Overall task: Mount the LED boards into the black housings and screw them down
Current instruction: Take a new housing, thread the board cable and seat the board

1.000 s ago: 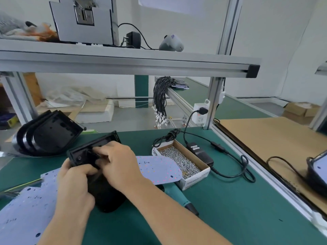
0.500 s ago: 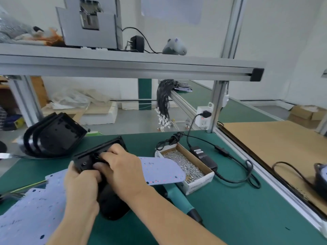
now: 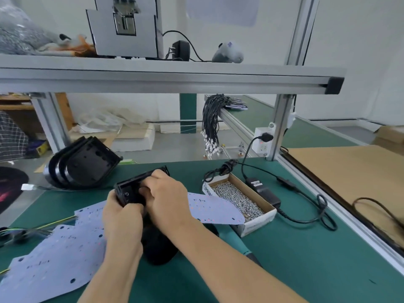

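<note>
A green-matted workbench point(image 3: 306, 270) under an aluminium shelf frame fills the head view. Both hands meet over a black housing point(image 3: 131, 191) held tilted above the mat: the left hand point(image 3: 122, 217) curls its fingers round the near-left end, the right hand point(image 3: 168, 200) pinches at the top edge, fingertips hidden inside. LED boards point(image 3: 54, 254) lie flat beneath the wrists, apparently unmounted; a box of screws point(image 3: 238, 197) sits right of the fingers, more housings point(image 3: 85, 162) beyond-left. Judging by this, mounting is barely begun. The housing's interior is unreadable.
</note>
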The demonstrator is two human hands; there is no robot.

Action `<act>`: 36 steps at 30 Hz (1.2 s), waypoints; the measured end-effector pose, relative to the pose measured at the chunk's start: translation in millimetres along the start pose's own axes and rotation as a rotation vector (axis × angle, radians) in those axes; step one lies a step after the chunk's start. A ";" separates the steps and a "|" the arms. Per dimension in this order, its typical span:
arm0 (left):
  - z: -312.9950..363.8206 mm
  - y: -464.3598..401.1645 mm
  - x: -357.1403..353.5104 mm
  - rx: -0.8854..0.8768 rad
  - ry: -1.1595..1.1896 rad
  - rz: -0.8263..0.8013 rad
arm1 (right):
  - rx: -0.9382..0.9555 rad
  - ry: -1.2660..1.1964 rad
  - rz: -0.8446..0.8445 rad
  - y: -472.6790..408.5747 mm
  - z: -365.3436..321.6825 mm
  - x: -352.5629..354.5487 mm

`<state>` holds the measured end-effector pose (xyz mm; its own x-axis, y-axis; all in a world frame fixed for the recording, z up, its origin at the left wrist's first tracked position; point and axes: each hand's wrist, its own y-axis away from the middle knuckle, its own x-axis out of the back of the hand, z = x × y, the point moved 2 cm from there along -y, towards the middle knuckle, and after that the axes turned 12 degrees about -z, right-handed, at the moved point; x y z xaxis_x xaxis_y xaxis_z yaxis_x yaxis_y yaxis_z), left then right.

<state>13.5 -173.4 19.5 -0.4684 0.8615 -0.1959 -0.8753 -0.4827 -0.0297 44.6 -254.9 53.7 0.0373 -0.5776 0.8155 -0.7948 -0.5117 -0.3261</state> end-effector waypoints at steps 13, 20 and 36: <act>9.5 11.5 -14.1 -0.199 -0.146 -0.105 | -0.356 -0.265 0.050 -11.4 2.9 11.2; -1.1 6.3 -4.6 -0.164 0.039 -0.142 | -0.240 -0.389 0.057 -3.6 2.8 3.8; 15.4 23.9 -8.0 -0.312 -0.189 -0.131 | -0.297 -0.511 0.001 -7.7 13.1 17.5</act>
<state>-5.5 -189.4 35.5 -0.3940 0.9190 0.0123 -0.8644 -0.3660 -0.3447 59.3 -269.4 64.3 0.2649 -0.8487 0.4578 -0.9278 -0.3537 -0.1189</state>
